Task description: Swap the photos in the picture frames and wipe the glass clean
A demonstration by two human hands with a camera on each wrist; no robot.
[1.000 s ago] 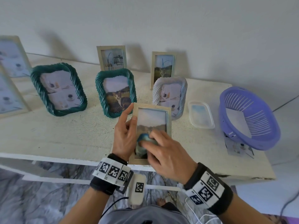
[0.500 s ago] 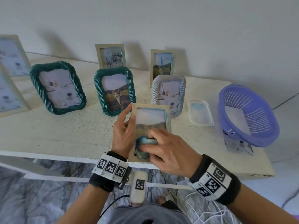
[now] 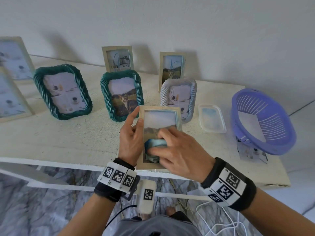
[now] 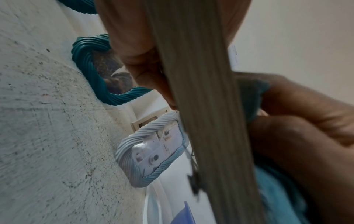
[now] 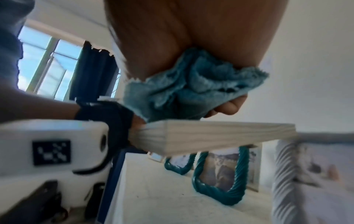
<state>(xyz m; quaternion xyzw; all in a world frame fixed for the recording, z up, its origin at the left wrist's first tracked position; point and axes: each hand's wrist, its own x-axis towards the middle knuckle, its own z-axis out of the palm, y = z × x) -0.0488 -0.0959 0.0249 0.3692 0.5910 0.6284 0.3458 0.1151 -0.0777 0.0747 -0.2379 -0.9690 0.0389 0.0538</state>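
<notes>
We hold the wooden frame (image 3: 159, 137) just above the desk (image 3: 71, 140) edge, our left hand (image 3: 130, 140) gripping its left rail, our right hand (image 3: 179, 150) bunching the soft blue cloth (image 3: 156, 145) against the glass. It looks light and stiff, but the glass is likely fragile, so we judge the rails the safest hold.

On the table (image 3: 68, 143), the held frame (image 3: 160, 111) is nearest, with three frames in a row behind it and two more farther back by the wall. The tray (image 3: 212, 120) lies right of them, the basket (image 3: 262, 121) farther right.
</notes>
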